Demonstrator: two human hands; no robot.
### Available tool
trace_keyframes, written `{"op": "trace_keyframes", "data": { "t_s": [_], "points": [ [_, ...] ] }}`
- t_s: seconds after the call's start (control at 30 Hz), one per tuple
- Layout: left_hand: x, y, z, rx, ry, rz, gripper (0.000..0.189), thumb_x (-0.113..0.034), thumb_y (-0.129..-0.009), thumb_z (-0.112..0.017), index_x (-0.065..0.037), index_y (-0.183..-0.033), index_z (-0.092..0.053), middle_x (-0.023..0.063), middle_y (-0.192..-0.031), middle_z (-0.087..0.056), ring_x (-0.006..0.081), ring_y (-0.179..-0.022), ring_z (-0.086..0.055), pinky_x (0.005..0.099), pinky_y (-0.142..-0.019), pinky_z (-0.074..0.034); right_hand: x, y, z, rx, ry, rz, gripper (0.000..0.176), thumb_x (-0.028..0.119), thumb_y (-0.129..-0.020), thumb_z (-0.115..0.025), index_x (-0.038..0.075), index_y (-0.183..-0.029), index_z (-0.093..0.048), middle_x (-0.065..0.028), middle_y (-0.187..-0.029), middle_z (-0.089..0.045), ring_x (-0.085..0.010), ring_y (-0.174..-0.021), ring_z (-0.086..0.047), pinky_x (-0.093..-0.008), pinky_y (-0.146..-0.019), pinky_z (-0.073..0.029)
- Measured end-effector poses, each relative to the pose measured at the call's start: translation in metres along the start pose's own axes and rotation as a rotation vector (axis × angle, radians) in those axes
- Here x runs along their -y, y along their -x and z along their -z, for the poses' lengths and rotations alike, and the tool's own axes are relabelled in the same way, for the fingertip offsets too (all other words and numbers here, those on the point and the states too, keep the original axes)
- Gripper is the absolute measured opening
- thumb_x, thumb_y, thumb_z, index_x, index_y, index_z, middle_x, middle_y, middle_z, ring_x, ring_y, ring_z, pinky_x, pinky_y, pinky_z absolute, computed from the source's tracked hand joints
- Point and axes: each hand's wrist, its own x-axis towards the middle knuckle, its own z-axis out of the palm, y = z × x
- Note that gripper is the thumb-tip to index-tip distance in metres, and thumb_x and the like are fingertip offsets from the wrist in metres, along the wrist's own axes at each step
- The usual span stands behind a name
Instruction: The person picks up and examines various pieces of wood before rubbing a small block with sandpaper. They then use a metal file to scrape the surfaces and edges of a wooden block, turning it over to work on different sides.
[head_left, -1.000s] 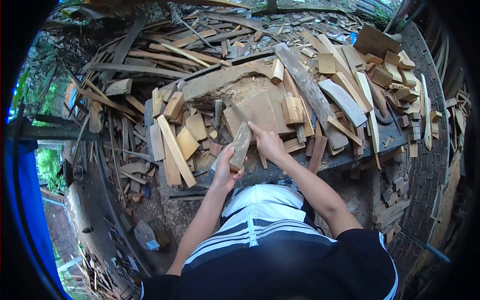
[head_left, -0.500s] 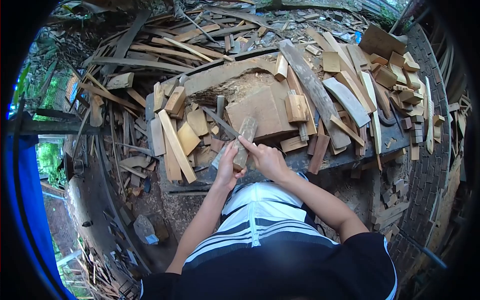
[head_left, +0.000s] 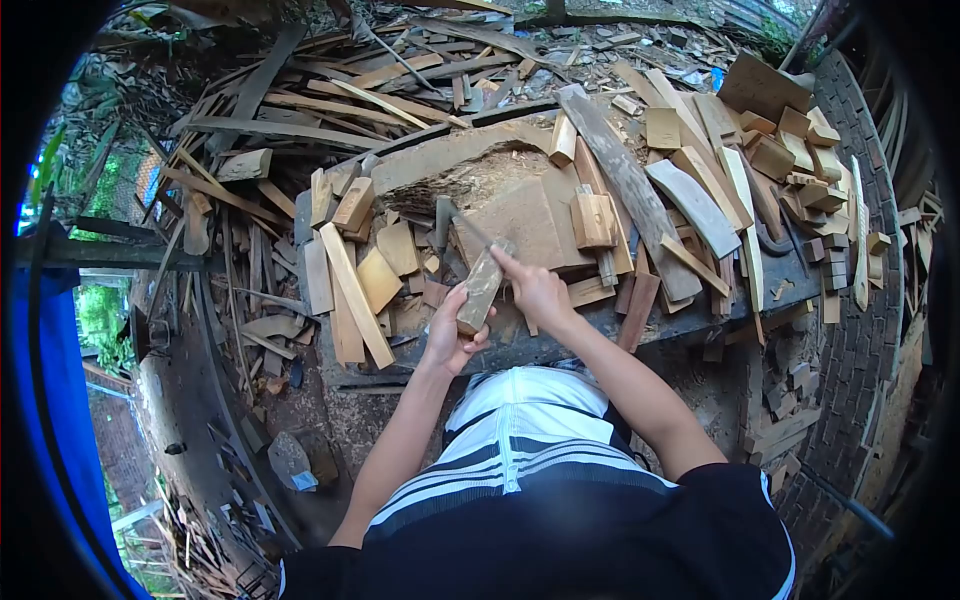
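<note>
Block [head_left: 481, 292] gripped in left hand [head_left: 453, 332]; right hand [head_left: 540, 297] grasps likely blade [head_left: 472, 228]; less showing than before

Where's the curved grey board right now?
In the head view, the curved grey board lies toward the right side of the bench, between the long weathered plank and the thin pale strip.

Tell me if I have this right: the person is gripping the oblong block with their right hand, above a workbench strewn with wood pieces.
Not quite: the head view shows the left hand gripping the oblong block. The right hand is at its far end with a thin blade. The workbench is indeed strewn with wood pieces.
</note>
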Motion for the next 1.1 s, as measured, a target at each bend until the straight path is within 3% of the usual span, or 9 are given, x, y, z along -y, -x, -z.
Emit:
{"op": "trace_keyframes", "data": {
  "t_s": [0.1, 0.2, 0.23, 0.3, 0.5, 0.67, 0.83, 1.03, 1.1],
  "points": [
    [-0.004, 0.001, 0.003, 0.015, -0.003, 0.017, 0.032, -0.035, -0.101, -0.044, -0.012, -0.122, -0.050, 0.0111, -0.091, -0.062, 0.0139, -0.049, -0.050, 0.0206, -0.035, -0.032, -0.004, -0.022, -0.007, 0.045, -0.019, -0.096, 0.052, 0.016, -0.092, -0.050, 0.033, -0.142, -0.049, -0.0216, -0.076, -0.068, -0.0395, -0.070, -0.069, -0.0503, -0.060, -0.057],
    [-0.007, -0.004, 0.002, 0.032, -0.008, 0.023, 0.033, -0.034, -0.101, -0.042, -0.013, -0.126, -0.048, 0.0102, -0.089, -0.061, 0.0142, -0.048, -0.048, 0.0211, -0.036, -0.031, 0.036, 0.009, 0.025, 0.202, 0.119, 0.009, 0.053, 0.020, -0.093, -0.051, 0.035, -0.143, -0.047, -0.0191, -0.079, -0.068, -0.0380, -0.073, -0.070, -0.0497, -0.061, -0.056],
    [-0.002, -0.001, 0.004, 0.002, 0.018, 0.044, 0.034, -0.033, -0.102, -0.040, -0.016, -0.130, -0.046, 0.0092, -0.088, -0.059, 0.0145, -0.046, -0.047, 0.0215, -0.036, -0.030, 0.034, 0.024, 0.018, 0.124, -0.062, 0.122, 0.057, 0.019, -0.092, -0.052, 0.038, -0.145, -0.043, -0.0183, -0.078, -0.068, -0.0387, -0.071, -0.070, -0.0504, -0.060, -0.056],
    [0.001, -0.001, 0.005, 0.008, -0.004, 0.006, 0.034, -0.033, -0.102, -0.039, -0.016, -0.131, -0.045, 0.0098, -0.089, -0.060, 0.0145, -0.046, -0.047, 0.0215, -0.036, -0.030, 0.027, 0.025, 0.018, 0.117, 0.003, 0.126, 0.060, 0.017, -0.091, -0.052, 0.037, -0.146, -0.042, -0.0186, -0.078, -0.068, -0.0393, -0.069, -0.069, -0.0508, -0.060, -0.057],
    [0.000, 0.004, -0.003, 0.003, -0.052, -0.015, 0.038, -0.029, -0.103, -0.039, -0.016, -0.138, -0.042, 0.0105, -0.090, -0.060, 0.0151, -0.047, -0.049, 0.0226, -0.036, -0.031, -0.001, -0.024, 0.002, 0.092, 0.000, -0.122, 0.057, 0.020, -0.093, -0.051, 0.033, -0.147, -0.042, -0.0205, -0.081, -0.069, -0.0393, -0.075, -0.070, -0.0502, -0.063, -0.057],
    [0.012, 0.005, -0.002, -0.018, -0.132, -0.094, 0.040, -0.029, -0.103, -0.040, -0.017, -0.141, -0.038, 0.0101, -0.090, -0.060, 0.0158, -0.045, -0.049, 0.0235, -0.035, -0.033, 0.030, 0.029, 0.021, 0.106, 0.011, 0.136, 0.060, 0.018, -0.090, -0.057, 0.035, -0.146, -0.044, -0.0181, -0.079, -0.068, -0.0370, -0.068, -0.069, -0.0500, -0.059, -0.056],
    [0.006, 0.005, -0.004, -0.025, -0.032, -0.025, 0.040, -0.030, -0.103, -0.041, -0.017, -0.141, -0.039, 0.0105, -0.089, -0.060, 0.0162, -0.045, -0.050, 0.0233, -0.035, -0.033, -0.005, -0.019, -0.003, 0.035, 0.051, -0.082, 0.055, 0.018, -0.093, -0.052, 0.035, -0.145, -0.045, -0.0183, -0.077, -0.068, -0.0393, -0.069, -0.070, -0.0496, -0.058, -0.056],
    [0.009, 0.002, 0.001, 0.004, -0.040, -0.040, 0.034, -0.031, -0.103, -0.040, -0.016, -0.133, -0.043, 0.0103, -0.089, -0.060, 0.0164, -0.045, -0.050, 0.0230, -0.034, -0.032, 0.035, 0.031, 0.023, 0.118, 0.025, 0.120, 0.057, 0.018, -0.092, -0.053, 0.037, -0.145, -0.044, -0.0187, -0.078, -0.068, -0.0391, -0.070, -0.069, -0.0502, -0.060, -0.057],
    [0.008, 0.001, 0.002, -0.019, 0.016, -0.001, 0.033, -0.033, -0.102, -0.042, -0.014, -0.128, -0.045, 0.0106, -0.090, -0.061, 0.0159, -0.047, -0.050, 0.0228, -0.035, -0.032, 0.011, 0.017, 0.006, 0.041, 0.088, 0.077, 0.058, 0.016, -0.091, -0.053, 0.037, -0.145, -0.044, -0.0193, -0.075, -0.067, -0.0384, -0.068, -0.069, -0.0502, -0.059, -0.056]
  ]
}}
